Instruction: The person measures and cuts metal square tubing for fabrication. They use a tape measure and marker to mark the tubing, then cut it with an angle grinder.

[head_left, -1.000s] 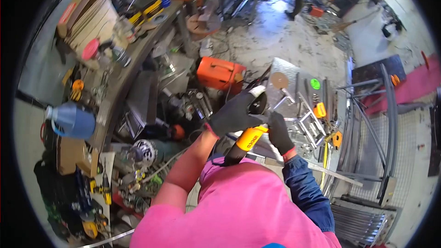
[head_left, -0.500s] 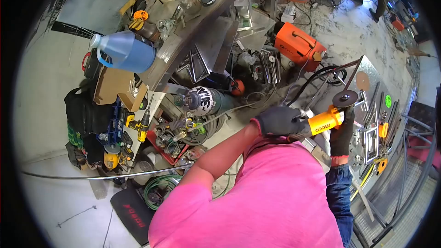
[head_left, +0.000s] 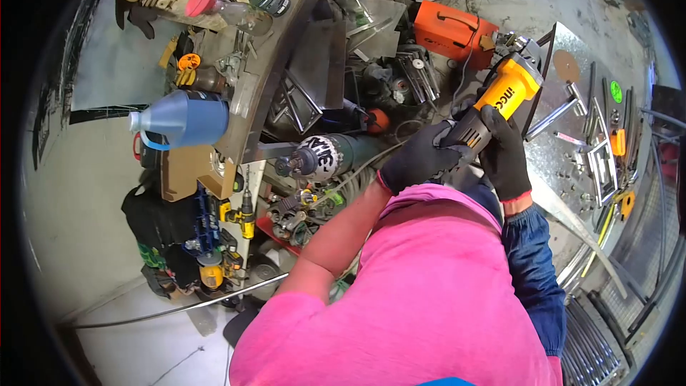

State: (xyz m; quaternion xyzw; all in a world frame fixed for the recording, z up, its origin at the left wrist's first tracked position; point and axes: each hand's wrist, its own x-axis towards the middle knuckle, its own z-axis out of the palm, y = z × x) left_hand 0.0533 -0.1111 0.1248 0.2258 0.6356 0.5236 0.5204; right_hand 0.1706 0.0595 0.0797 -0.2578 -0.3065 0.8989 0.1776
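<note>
A yellow and dark grey angle grinder (head_left: 509,93) is held in front of my body, its metal head pointing up and to the right. My left hand (head_left: 421,154), in a black glove with a red cuff, wraps around the dark rear end. With its thumb on the yellow body, my right hand (head_left: 506,154) grips the middle from the right side; it wears a matching glove below a denim sleeve. The grinder's disc cannot be made out from this angle.
On the right, a metal table (head_left: 561,125) carries a brown disc (head_left: 567,66), metal bars and small parts. An orange case (head_left: 455,34) stands beyond my hands. A gas cylinder (head_left: 336,155) lies left, near a blue jug (head_left: 187,120) and a yellow drill (head_left: 243,214).
The grinder has turned, its yellow body now tilting more upward and the disc no longer visible. My right hand moved from the head down to the body. The camera view has shifted.
</note>
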